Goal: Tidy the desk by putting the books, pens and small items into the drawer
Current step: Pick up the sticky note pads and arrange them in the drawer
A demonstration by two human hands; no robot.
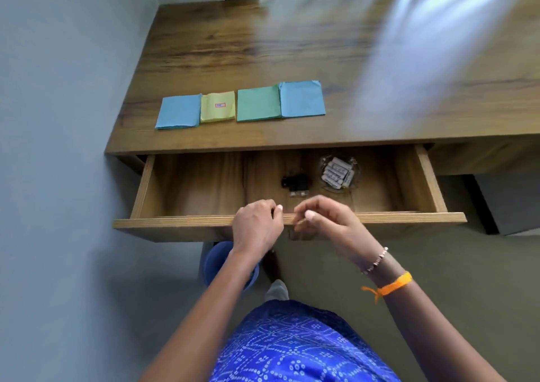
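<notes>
1. The left hand curls over the top edge of the drawer front, fingers hooked inside and thumb on the rim, gripping it just left of the middle.
2. The right hand hangs over the same edge just beside the left, fingers bent and thumb tip showing; its fingertips meet the rim, but whether it truly clamps the wood I cannot tell.
3. The drawer is pulled well out from under the desk; it is a wide, shallow wooden tray with pale side walls and a grained brown floor.
4. Inside, at about 12 o'clock from the hands, lies a small black item, too blurred to name, with something clear just at its near side.
5. At about 1 o'clock from the hands a clear glass dish holds several white cylindrical pieces with dark print that cannot be read.
6. On the desktop, toward 12 o'clock beyond the drawer, four thin books lie flat in a row: a blue book at the left, a yellow book touching it, a green book, and a second blue book whose edge overlaps the green one.
7. The yellow book carries a small white label with a red border; its writing is too small to read.
8. The right wrist wears a beaded bracelet and an orange thread.
</notes>
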